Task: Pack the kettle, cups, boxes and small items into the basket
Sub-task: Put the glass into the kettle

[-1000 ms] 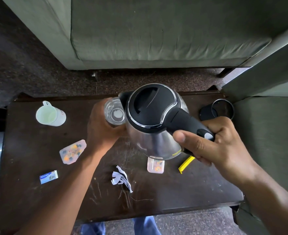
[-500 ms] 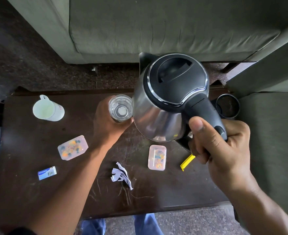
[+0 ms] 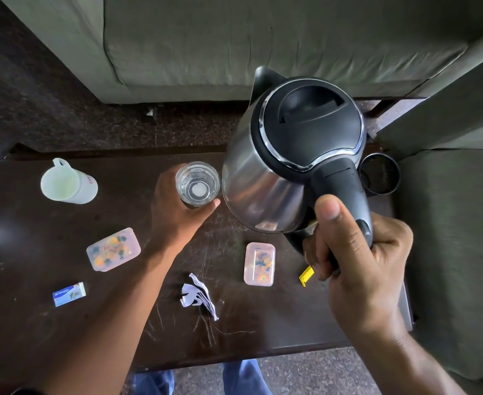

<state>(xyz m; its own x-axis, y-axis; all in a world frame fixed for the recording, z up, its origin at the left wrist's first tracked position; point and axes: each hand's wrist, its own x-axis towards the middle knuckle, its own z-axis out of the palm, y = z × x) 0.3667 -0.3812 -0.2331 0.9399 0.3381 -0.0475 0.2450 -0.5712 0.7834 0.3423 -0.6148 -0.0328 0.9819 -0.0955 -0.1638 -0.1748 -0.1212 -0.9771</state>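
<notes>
right hand (image 3: 357,252): I have it wrapped round the black handle of the kettle (image 3: 288,155), thumb laid up along the top of the handle. Kettle is off the desk (image 3: 21,280), right of centre, spout pointing far.
left hand (image 3: 177,212): curled round the glass cup (image 3: 197,183), fingers and thumb hugging its side; I can't tell if the glass stands on the desk or is just lifted.
gap: kettle body sits just beside the glass, nearly touching. I keep them apart so steel doesn't knock glass.
basket: not in view. I judge the kettle goes in first, so I need to look for it before I swing.
carry: lid looks closed; I keep the kettle upright anyway, in case there's water inside.
load order: my call is kettle low and central in the basket, glass next to it upright, not under it.
still on desk: white mug (image 3: 66,183) far left, two clear plastic boxes (image 3: 113,249) (image 3: 259,263), small blue-white box (image 3: 69,294) near left, folded paper (image 3: 199,297), yellow clip (image 3: 306,276), kettle base (image 3: 380,173) far right.
risk: kettle base partly hidden behind the kettle, easy to forget.
</notes>
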